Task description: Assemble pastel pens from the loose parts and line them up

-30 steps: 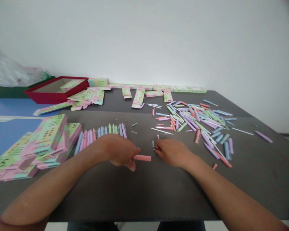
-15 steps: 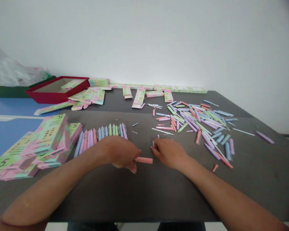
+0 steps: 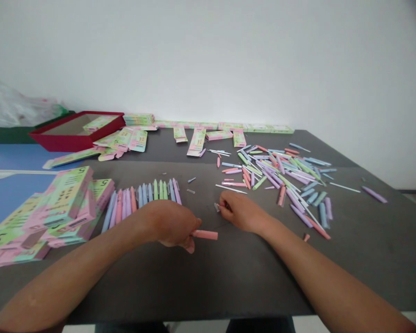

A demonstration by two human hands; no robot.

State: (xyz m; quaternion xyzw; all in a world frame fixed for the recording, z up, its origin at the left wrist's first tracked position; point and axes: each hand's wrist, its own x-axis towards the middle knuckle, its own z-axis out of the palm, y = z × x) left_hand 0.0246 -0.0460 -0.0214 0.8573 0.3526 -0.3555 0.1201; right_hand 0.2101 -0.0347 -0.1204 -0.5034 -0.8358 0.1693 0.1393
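In the head view, the left hand [image 3: 176, 225], at the lower centre of the frame, had its fingers nearly closed around one end of a coral pen barrel [image 3: 206, 235], whose free end pointed toward the frame's right. The right hand [image 3: 238, 210], curled nearly shut right of centre, had its fingertips at a small clear piece [image 3: 217, 207]; I couldn't tell whether it gripped that. Loose pen parts [image 3: 280, 171] lay scattered beyond it, right of centre.

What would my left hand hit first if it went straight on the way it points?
Your left hand, pink barrel leading, would probably meet your right forearm first, though heights are unclear.
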